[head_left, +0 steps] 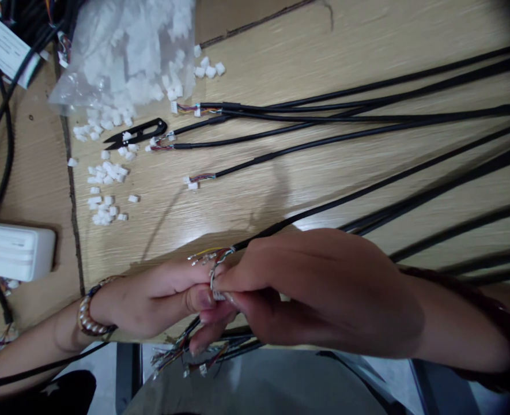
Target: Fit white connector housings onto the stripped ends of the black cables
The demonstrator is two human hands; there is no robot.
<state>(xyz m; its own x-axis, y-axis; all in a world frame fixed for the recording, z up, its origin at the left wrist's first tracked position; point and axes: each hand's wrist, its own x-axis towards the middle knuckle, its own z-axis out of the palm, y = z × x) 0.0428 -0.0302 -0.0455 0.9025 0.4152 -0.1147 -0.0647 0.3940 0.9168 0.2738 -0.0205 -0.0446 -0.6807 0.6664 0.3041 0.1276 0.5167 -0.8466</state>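
My left hand [172,300] pinches a small white connector [218,295] between thumb and fingers, near the table's front edge. Against it, my right hand [289,282] is closed with its fingertips on thin wires that run into the connector. These wires come out of the end of a black cable [289,222], which passes behind my right hand and off to the upper right. Several loose wires [205,255] with bare metal crimp terminals, one yellow, stick out to the left above my left hand.
Black cables with white connectors [193,183] lie across the table. Black thread snips [138,134] lie among loose white connector housings [108,173], below a clear plastic bag [125,52] of more housings. A white box [17,251] stands at left. Stripped cable ends [194,357] hang at the front edge.
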